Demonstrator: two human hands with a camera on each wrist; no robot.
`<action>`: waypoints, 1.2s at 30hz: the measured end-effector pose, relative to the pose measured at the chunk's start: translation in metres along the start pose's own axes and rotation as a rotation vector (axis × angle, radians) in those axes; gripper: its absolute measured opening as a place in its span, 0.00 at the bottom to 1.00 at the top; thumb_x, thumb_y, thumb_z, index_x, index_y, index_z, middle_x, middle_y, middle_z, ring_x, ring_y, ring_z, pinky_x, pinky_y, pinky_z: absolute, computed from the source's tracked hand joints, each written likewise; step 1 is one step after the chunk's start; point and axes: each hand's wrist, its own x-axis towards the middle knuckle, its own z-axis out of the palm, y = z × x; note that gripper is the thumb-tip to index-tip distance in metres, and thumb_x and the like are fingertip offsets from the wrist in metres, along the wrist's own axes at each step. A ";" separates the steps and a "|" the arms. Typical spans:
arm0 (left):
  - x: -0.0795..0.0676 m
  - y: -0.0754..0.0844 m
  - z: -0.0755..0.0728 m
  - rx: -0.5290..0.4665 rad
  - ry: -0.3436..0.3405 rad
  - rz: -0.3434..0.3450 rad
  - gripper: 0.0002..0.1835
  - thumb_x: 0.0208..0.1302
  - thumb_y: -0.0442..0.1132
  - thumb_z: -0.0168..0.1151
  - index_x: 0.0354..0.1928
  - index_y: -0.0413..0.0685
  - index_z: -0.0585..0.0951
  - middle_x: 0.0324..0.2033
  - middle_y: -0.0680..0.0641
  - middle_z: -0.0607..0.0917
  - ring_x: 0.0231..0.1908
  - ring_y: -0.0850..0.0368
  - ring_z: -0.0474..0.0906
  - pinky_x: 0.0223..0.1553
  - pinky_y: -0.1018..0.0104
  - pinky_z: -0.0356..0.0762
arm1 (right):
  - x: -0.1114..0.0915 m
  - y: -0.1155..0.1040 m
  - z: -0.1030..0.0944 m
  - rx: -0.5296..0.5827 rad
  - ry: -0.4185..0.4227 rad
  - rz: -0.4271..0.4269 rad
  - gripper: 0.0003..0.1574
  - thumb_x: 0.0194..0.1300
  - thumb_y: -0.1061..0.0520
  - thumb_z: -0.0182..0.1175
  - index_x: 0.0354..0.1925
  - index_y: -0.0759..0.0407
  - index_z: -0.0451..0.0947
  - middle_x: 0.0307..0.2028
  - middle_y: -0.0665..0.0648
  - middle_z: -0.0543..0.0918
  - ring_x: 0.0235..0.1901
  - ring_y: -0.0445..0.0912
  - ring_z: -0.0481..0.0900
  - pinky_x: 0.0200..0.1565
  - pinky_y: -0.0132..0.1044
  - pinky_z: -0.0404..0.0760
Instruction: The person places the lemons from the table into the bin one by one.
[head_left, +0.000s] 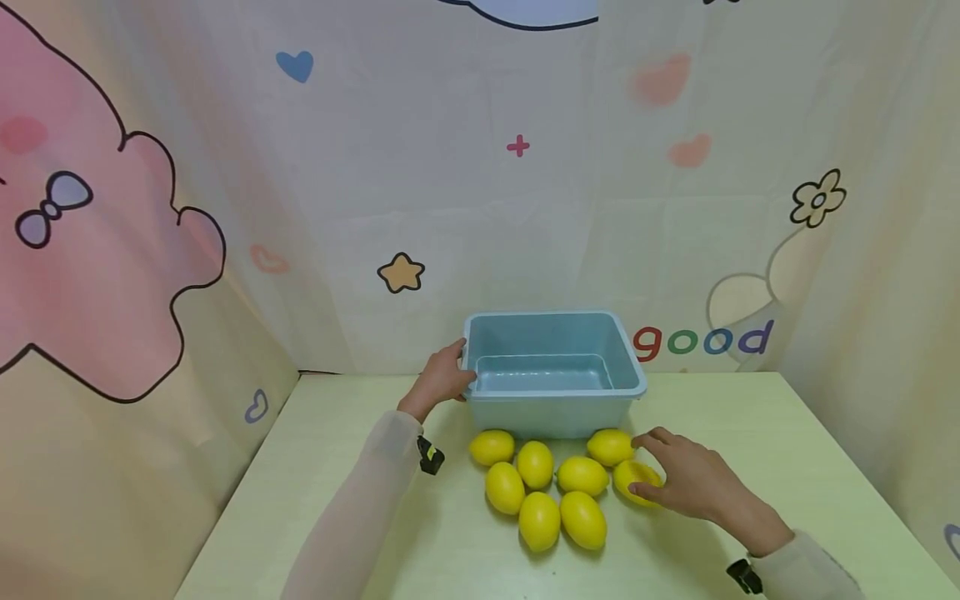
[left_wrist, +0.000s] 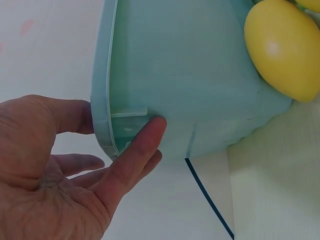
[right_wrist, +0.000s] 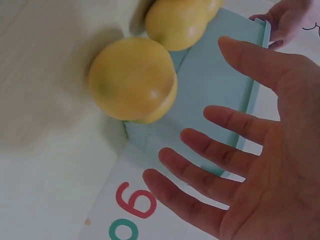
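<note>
A light blue plastic basin (head_left: 551, 415) stands at the back of the table. My left hand (head_left: 441, 377) holds its left end by the rim. In the left wrist view, the fingers (left_wrist: 132, 157) lie along the basin's outer wall and the thumb side is at the rim. Several yellow lemons (head_left: 540, 522) lie in front of the basin. Over the rightmost lemon (head_left: 637, 482) hovers my right hand (head_left: 693, 477), thumb and fingers spread around it. In the right wrist view, a gap shows between those fingers (right_wrist: 200, 150) and the nearest lemon (right_wrist: 132, 80).
The pale green table (head_left: 330, 483) carries the basin and lemons. Close behind the basin hangs a printed curtain (head_left: 450, 208), which also runs down both sides. A black wrist device (head_left: 431, 456) sits on the left sleeve, another device (head_left: 745, 576) on the right.
</note>
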 end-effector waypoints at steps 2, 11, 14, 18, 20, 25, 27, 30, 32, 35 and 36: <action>0.000 0.000 0.000 -0.006 -0.002 -0.007 0.39 0.65 0.34 0.57 0.77 0.45 0.54 0.72 0.38 0.65 0.55 0.41 0.79 0.30 0.60 0.88 | 0.000 0.000 0.005 0.006 -0.022 0.001 0.40 0.50 0.36 0.72 0.56 0.54 0.78 0.55 0.58 0.80 0.47 0.56 0.81 0.40 0.56 0.85; 0.001 0.000 0.000 -0.055 0.000 -0.030 0.33 0.66 0.33 0.55 0.73 0.45 0.63 0.69 0.39 0.70 0.51 0.40 0.81 0.35 0.52 0.88 | 0.002 0.000 0.023 0.054 -0.111 0.014 0.40 0.48 0.38 0.74 0.58 0.52 0.77 0.57 0.58 0.79 0.49 0.55 0.80 0.45 0.60 0.83; 0.003 -0.001 0.000 -0.053 0.007 -0.032 0.30 0.66 0.34 0.55 0.71 0.43 0.66 0.67 0.38 0.72 0.51 0.40 0.81 0.36 0.50 0.88 | 0.003 0.000 0.027 0.067 -0.126 0.014 0.40 0.48 0.39 0.74 0.57 0.52 0.77 0.57 0.58 0.78 0.48 0.54 0.80 0.46 0.59 0.83; 0.005 -0.002 0.000 -0.049 0.020 -0.030 0.29 0.66 0.35 0.56 0.69 0.41 0.68 0.65 0.37 0.73 0.50 0.40 0.81 0.34 0.51 0.88 | 0.005 0.000 0.032 0.078 -0.121 0.004 0.40 0.48 0.41 0.75 0.57 0.51 0.76 0.56 0.57 0.77 0.44 0.52 0.79 0.44 0.57 0.84; 0.006 -0.002 -0.001 -0.050 0.021 -0.029 0.28 0.65 0.34 0.56 0.68 0.41 0.69 0.64 0.36 0.74 0.49 0.40 0.82 0.31 0.54 0.88 | 0.005 0.000 0.034 0.080 -0.120 0.008 0.40 0.47 0.42 0.76 0.57 0.50 0.76 0.55 0.57 0.77 0.41 0.50 0.79 0.42 0.55 0.85; 0.006 -0.002 -0.002 -0.043 0.019 -0.028 0.27 0.65 0.33 0.56 0.67 0.40 0.70 0.63 0.34 0.74 0.47 0.42 0.82 0.26 0.60 0.87 | 0.004 -0.003 0.039 0.099 -0.150 0.028 0.41 0.48 0.44 0.76 0.60 0.49 0.74 0.60 0.59 0.75 0.44 0.54 0.80 0.44 0.59 0.83; 0.006 -0.002 -0.003 -0.037 0.020 -0.026 0.27 0.65 0.33 0.56 0.67 0.40 0.70 0.63 0.34 0.74 0.46 0.42 0.82 0.28 0.59 0.87 | 0.005 -0.005 0.040 0.102 -0.163 0.032 0.42 0.48 0.45 0.76 0.61 0.49 0.73 0.62 0.62 0.74 0.47 0.56 0.80 0.47 0.62 0.82; 0.005 -0.001 -0.003 -0.026 0.023 -0.022 0.28 0.64 0.32 0.56 0.67 0.40 0.70 0.63 0.35 0.75 0.44 0.43 0.83 0.32 0.54 0.88 | 0.006 -0.005 0.043 0.094 -0.168 0.044 0.39 0.49 0.45 0.75 0.59 0.49 0.74 0.60 0.62 0.76 0.46 0.55 0.80 0.49 0.60 0.82; 0.005 -0.001 -0.002 -0.019 0.026 -0.019 0.27 0.64 0.32 0.56 0.66 0.40 0.70 0.61 0.35 0.76 0.43 0.44 0.83 0.34 0.52 0.88 | 0.007 -0.005 0.045 0.084 -0.170 0.050 0.36 0.50 0.46 0.75 0.56 0.49 0.74 0.56 0.59 0.79 0.43 0.52 0.80 0.48 0.58 0.83; 0.005 0.000 -0.002 0.002 0.029 -0.011 0.26 0.63 0.30 0.55 0.64 0.39 0.72 0.59 0.36 0.78 0.40 0.46 0.83 0.32 0.54 0.88 | 0.008 -0.002 0.049 0.076 -0.162 0.038 0.32 0.50 0.50 0.75 0.52 0.49 0.74 0.49 0.53 0.81 0.37 0.47 0.76 0.44 0.52 0.84; 0.005 0.000 -0.002 0.006 0.029 -0.009 0.25 0.62 0.30 0.55 0.64 0.39 0.73 0.58 0.36 0.78 0.39 0.47 0.83 0.33 0.53 0.88 | 0.008 -0.001 0.050 0.074 -0.158 0.029 0.30 0.51 0.51 0.75 0.51 0.49 0.74 0.46 0.52 0.80 0.35 0.46 0.75 0.42 0.51 0.84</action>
